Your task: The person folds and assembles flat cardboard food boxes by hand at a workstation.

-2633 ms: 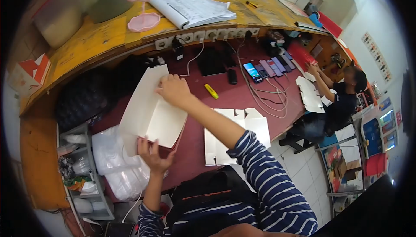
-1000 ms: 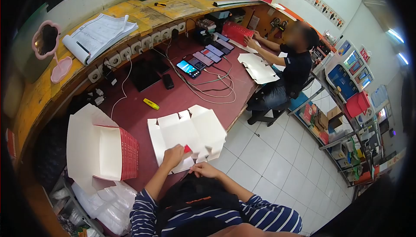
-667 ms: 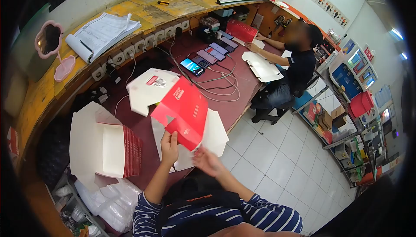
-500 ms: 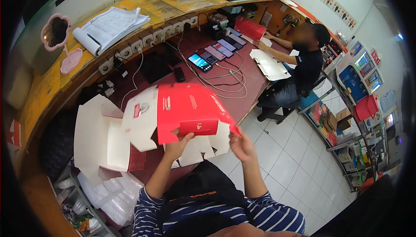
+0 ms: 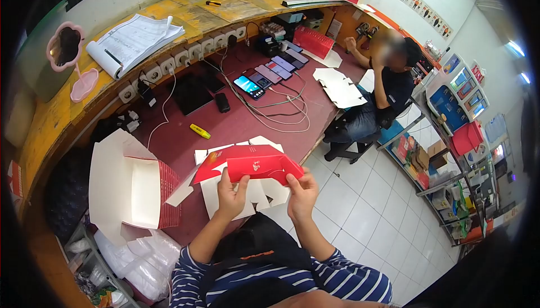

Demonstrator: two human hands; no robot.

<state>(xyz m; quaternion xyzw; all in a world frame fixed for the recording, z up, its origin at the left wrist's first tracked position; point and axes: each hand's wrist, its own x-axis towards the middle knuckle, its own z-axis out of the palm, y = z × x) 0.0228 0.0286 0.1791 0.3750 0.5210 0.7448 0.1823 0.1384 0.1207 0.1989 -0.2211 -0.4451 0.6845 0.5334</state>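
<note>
A red cardboard sheet (image 5: 256, 164) with folded flaps is held up in front of me, partly bent. My left hand (image 5: 232, 194) pinches its near flap, thumb and fingers closed on the edge. At the right end my right hand (image 5: 302, 191) grips a corner of the same sheet. Below it, white flat cardboard (image 5: 225, 198) lies on the dark red table (image 5: 185, 131). To the left stands an open box (image 5: 143, 190), white inside with red printed sides.
Several phones (image 5: 270, 73) and cables lie beyond, near a yellow highlighter (image 5: 200, 131). A co-worker (image 5: 394, 83) sits at the right beside white cardboard (image 5: 339, 88). Papers (image 5: 134, 41) and a pink mirror (image 5: 66, 46) rest on the ledge. Plastic wrap (image 5: 140, 263) is at lower left.
The red sheet has tilted and come lower, uncovering the highlighter. My right hand has moved left, closer to my left. The co-worker's hands have risen off the table, one toward the face.
</note>
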